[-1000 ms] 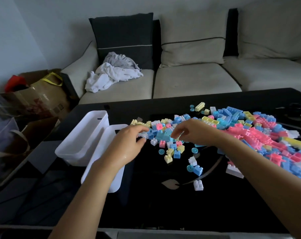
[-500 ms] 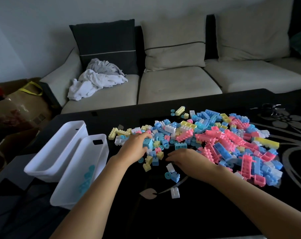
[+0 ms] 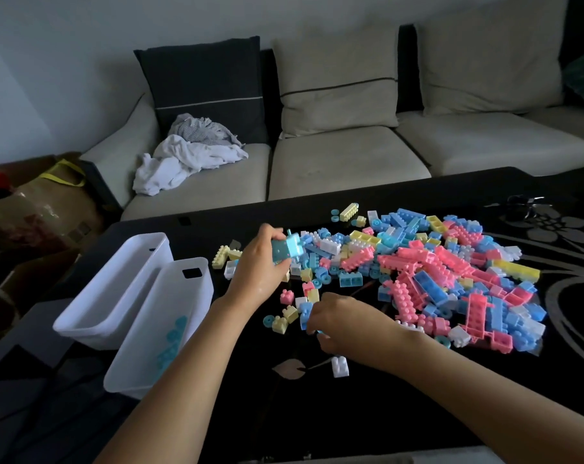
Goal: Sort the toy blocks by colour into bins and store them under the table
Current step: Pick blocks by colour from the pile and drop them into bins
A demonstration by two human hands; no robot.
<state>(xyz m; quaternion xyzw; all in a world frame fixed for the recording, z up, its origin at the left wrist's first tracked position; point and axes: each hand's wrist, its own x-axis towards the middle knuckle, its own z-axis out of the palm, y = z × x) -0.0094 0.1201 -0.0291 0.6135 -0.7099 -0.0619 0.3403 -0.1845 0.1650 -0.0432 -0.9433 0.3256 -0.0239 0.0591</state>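
A heap of pink, blue, yellow and white toy blocks (image 3: 427, 272) covers the right half of the black table (image 3: 367, 406). My left hand (image 3: 260, 266) grips a cluster of light blue blocks (image 3: 287, 249), lifted at the heap's left edge. My right hand (image 3: 344, 324) curls round small blue blocks (image 3: 305, 313) at the heap's near edge. Two white bins stand at the table's left: the nearer bin (image 3: 183, 289) holds several blue blocks, the farther bin (image 3: 123, 262) looks empty.
A lone white block (image 3: 340, 366) lies on the table near my right wrist. A beige sofa (image 3: 344, 155) with cushions and crumpled cloths (image 3: 186, 152) stands behind the table. Paper bags (image 3: 39, 205) sit on the floor at the left.
My left hand has lifted a cluster of blue blocks off the heap. My right hand has drawn nearer and closed round small blue blocks. The camera has shifted slightly.
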